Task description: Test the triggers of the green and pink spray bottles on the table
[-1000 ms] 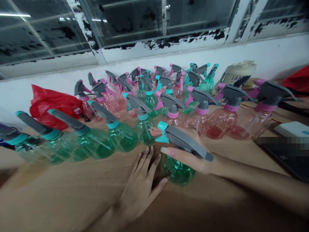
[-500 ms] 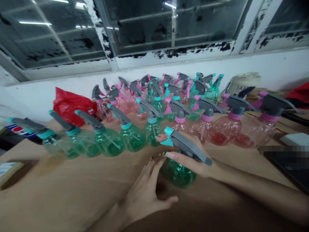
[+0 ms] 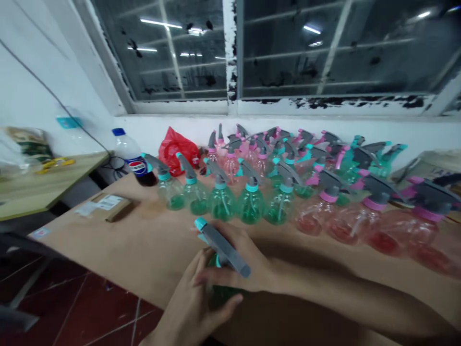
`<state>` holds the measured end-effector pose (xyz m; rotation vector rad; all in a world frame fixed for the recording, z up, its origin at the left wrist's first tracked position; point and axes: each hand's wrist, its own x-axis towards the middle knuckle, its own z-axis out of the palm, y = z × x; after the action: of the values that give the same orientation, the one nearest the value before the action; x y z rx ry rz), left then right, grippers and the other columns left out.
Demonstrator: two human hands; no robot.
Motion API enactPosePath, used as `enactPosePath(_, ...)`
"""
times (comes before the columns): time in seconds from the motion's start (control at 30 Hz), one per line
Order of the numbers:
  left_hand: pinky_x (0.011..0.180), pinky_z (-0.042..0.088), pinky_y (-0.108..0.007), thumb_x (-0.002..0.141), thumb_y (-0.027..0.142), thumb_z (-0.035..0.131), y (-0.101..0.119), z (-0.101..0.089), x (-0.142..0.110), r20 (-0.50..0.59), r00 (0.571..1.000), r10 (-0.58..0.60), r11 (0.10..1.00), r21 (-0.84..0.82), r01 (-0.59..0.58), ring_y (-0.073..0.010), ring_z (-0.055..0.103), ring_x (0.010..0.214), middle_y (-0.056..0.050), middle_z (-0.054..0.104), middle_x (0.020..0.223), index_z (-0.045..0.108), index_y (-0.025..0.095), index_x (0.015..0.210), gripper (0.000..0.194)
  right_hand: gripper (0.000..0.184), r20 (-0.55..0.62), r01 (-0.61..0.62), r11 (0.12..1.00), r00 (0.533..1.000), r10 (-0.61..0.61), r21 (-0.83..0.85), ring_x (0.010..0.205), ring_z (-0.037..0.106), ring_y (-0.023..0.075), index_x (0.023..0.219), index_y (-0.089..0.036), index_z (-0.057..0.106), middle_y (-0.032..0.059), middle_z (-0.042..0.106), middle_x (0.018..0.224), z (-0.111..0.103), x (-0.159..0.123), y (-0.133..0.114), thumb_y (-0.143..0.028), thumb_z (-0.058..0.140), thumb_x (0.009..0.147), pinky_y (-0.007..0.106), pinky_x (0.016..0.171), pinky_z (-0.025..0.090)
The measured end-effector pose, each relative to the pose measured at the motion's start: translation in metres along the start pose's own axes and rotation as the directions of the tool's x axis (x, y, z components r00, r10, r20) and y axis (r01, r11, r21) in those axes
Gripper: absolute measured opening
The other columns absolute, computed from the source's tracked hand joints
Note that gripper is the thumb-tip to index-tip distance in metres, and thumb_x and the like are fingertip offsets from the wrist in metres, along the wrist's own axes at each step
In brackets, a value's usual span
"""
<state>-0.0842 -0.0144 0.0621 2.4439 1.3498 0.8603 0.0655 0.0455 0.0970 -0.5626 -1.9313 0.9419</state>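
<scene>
A green spray bottle (image 3: 225, 247) with a grey and turquoise trigger head is between my two hands, low in the middle of the view. My right hand (image 3: 248, 262) grips it around the neck, just under the trigger head. Around the lower left of its round body my left hand (image 3: 194, 295) is wrapped, thumb toward me; its fingertips are partly hidden. Beyond my hands stands a row of green spray bottles (image 3: 251, 204), continued to the right by pink spray bottles (image 3: 347, 226) with pink collars.
More spray bottles crowd against the wall. A red plastic bag (image 3: 176, 149) and a cola bottle (image 3: 133, 158) stand at the back left. A flat cardboard box (image 3: 108, 206) lies on the brown table (image 3: 144, 250), whose left edge drops to a red tiled floor (image 3: 104, 307).
The view has swung left. My left hand, earlier open beside the bottle, has come around its body. My right hand still grips the neck, and the bottle is nearer to me.
</scene>
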Motion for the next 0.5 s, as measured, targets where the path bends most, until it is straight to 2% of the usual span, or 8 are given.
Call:
enactPosePath(0.07, 0.092, 0.051, -0.047, 0.087, 0.044, 0.058, -0.014, -0.016, -0.012, -0.047, 0.998, -0.036, 0.999, 0.02, 0.037, -0.0318, 0.052, 0.118, -0.009, 0.051, 0.13, 0.028, 0.029, 0.14, 0.064, 0.067, 0.116, 0.009, 0.999, 0.993, -0.004, -0.048, 0.1, 0.061, 0.0249, 0.116, -0.022, 0.051, 0.0096, 0.063, 0.11, 0.009, 0.016, -0.001, -0.049, 0.077, 0.061, 0.039, 0.082, 0.051)
enactPosePath(0.17, 0.093, 0.049, -0.046, 0.085, 0.044, 0.062, -0.044, -0.038, -0.028, -0.126, 0.986, -0.113, 0.992, 0.044, 0.119, -0.0323, 0.05, 0.12, -0.01, 0.045, 0.133, 0.03, 0.028, 0.139, 0.064, 0.081, 0.305, 0.085, 0.982, 0.952, -0.029, -0.171, 0.126, 0.045, 0.0278, 0.133, -0.022, 0.042, 0.0127, 0.05, 0.136, 0.011, 0.039, -0.007, -0.046, 0.077, 0.063, 0.045, 0.101, 0.039)
enactPosePath(0.23, 0.093, 0.049, -0.046, 0.083, 0.046, 0.064, -0.07, -0.053, -0.034, -0.178, 0.967, -0.183, 0.979, 0.054, 0.196, -0.0315, 0.052, 0.115, -0.01, 0.044, 0.129, 0.039, 0.027, 0.132, 0.059, 0.068, 0.353, 0.063, 0.96, 0.935, 0.039, -0.273, 0.122, 0.05, 0.0294, 0.125, -0.022, 0.053, 0.0126, 0.055, 0.132, 0.006, 0.056, -0.014, -0.046, 0.076, 0.066, 0.046, 0.098, 0.042)
enactPosePath(0.33, 0.09, 0.049, -0.046, 0.08, 0.049, 0.066, -0.113, -0.073, -0.033, -0.295, 0.919, -0.261, 0.962, -0.005, 0.271, -0.0295, 0.057, 0.105, -0.007, 0.049, 0.117, 0.048, 0.026, 0.124, 0.053, 0.04, 0.264, -0.037, 0.912, 0.952, 0.157, -0.408, 0.088, 0.066, 0.023, 0.107, -0.018, 0.067, 0.0098, 0.071, 0.104, -0.002, 0.086, -0.028, -0.044, 0.067, 0.077, 0.037, 0.075, 0.051)
enactPosePath(0.37, 0.091, 0.048, -0.046, 0.077, 0.048, 0.068, -0.128, -0.08, -0.03, -0.316, 0.907, -0.28, 0.959, -0.052, 0.278, -0.0299, 0.056, 0.107, -0.007, 0.05, 0.115, 0.05, 0.026, 0.121, 0.052, 0.035, 0.218, -0.01, 0.883, 0.968, 0.126, -0.469, 0.081, 0.066, 0.0214, 0.101, -0.019, 0.069, 0.0081, 0.073, 0.097, -0.003, 0.098, -0.032, -0.046, 0.064, 0.079, 0.035, 0.072, 0.05)
enactPosePath(0.4, 0.092, 0.047, -0.047, 0.075, 0.047, 0.07, -0.142, -0.086, -0.027, -0.348, 0.889, -0.297, 0.955, -0.107, 0.277, -0.0305, 0.054, 0.109, -0.007, 0.051, 0.115, 0.052, 0.025, 0.119, 0.053, 0.033, 0.19, 0.013, 0.852, 0.976, 0.102, -0.524, 0.078, 0.066, 0.0207, 0.099, -0.019, 0.069, 0.0067, 0.073, 0.091, -0.004, 0.111, -0.036, -0.046, 0.06, 0.081, 0.034, 0.069, 0.049)
enactPosePath(0.47, 0.092, 0.047, -0.047, 0.075, 0.047, 0.069, -0.169, -0.096, -0.019, -0.382, 0.868, -0.317, 0.948, -0.141, 0.284, -0.0303, 0.053, 0.112, -0.008, 0.05, 0.12, 0.049, 0.024, 0.121, 0.056, 0.031, 0.153, 0.089, 0.784, 0.988, 0.008, -0.614, 0.086, 0.065, 0.0202, 0.101, -0.018, 0.068, 0.0067, 0.073, 0.098, -0.001, 0.139, -0.04, -0.041, 0.056, 0.086, 0.032, 0.072, 0.047)
enactPosePath(0.5, 0.093, 0.046, -0.047, 0.074, 0.048, 0.069, -0.181, -0.099, -0.015, -0.398, 0.858, -0.325, 0.946, -0.155, 0.286, -0.0305, 0.052, 0.114, -0.009, 0.051, 0.122, 0.047, 0.024, 0.122, 0.058, 0.03, 0.148, 0.127, 0.717, 0.988, -0.033, -0.686, 0.091, 0.065, 0.0202, 0.101, -0.016, 0.068, 0.0072, 0.072, 0.101, 0.002, 0.154, -0.039, -0.039, 0.054, 0.087, 0.032, 0.076, 0.046)
